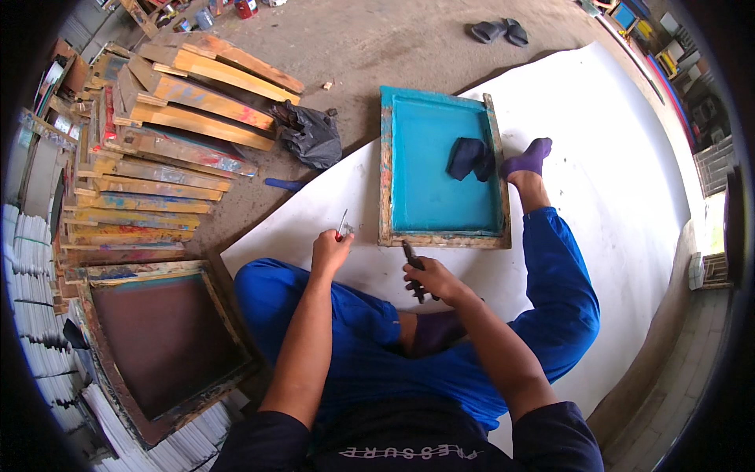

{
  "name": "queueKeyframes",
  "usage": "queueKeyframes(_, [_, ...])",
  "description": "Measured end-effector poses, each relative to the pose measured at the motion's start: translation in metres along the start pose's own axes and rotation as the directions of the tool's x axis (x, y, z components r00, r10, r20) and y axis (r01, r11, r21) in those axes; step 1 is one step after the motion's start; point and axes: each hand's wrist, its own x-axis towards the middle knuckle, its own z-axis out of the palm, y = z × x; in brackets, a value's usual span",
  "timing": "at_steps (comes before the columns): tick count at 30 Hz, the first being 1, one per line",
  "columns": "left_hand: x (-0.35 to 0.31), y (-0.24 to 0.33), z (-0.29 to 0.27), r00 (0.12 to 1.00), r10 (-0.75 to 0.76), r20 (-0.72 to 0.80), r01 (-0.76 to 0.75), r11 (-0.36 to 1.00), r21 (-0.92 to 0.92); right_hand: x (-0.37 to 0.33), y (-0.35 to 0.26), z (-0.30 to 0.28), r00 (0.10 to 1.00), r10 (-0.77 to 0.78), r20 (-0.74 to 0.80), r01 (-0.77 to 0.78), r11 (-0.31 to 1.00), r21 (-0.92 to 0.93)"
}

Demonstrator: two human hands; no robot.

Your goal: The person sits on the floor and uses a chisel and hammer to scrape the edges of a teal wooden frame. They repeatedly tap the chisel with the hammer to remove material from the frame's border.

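My left hand (333, 252) is closed round a small screwdriver (344, 221) with a red handle, its thin metal shaft pointing up and away. In my right hand (437, 280) is a dark pair of pliers (410, 256), its jaws close to the near edge of a wooden screen-printing frame (440, 239); whether they touch the wood I cannot tell. Teal mesh (429, 169) fills this frame, which lies flat on a white sheet. A dark folded cloth (469, 156) rests on the mesh at the right.
Stacked wooden frames (149, 189) stand at the left. Another frame with brown mesh (161, 334) leans near my left knee, above piled white paper (35, 299). A black plastic bag (309, 135) sits beyond the white sheet (613, 181). Dark slippers (500, 32) lie at the back.
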Motion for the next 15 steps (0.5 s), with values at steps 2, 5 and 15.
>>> queueKeyframes(2, [0.002,0.003,0.003,0.999,-0.021,0.028,0.02,0.998,0.054,-0.005,0.014,-0.016,0.992,-0.08,-0.102,0.081,0.997,0.006])
queueKeyframes(5, [-0.004,0.014,0.014,0.996,0.071,0.061,-0.073,0.997,0.028,-0.013,0.027,-0.046,0.981,-0.093,-0.171,0.079,0.993,-0.088])
queueKeyframes(15, [-0.015,0.022,0.03,0.975,0.2,0.095,-0.203,0.979,0.021,-0.006,0.014,-0.071,0.986,0.059,-0.154,-0.091,0.974,-0.206])
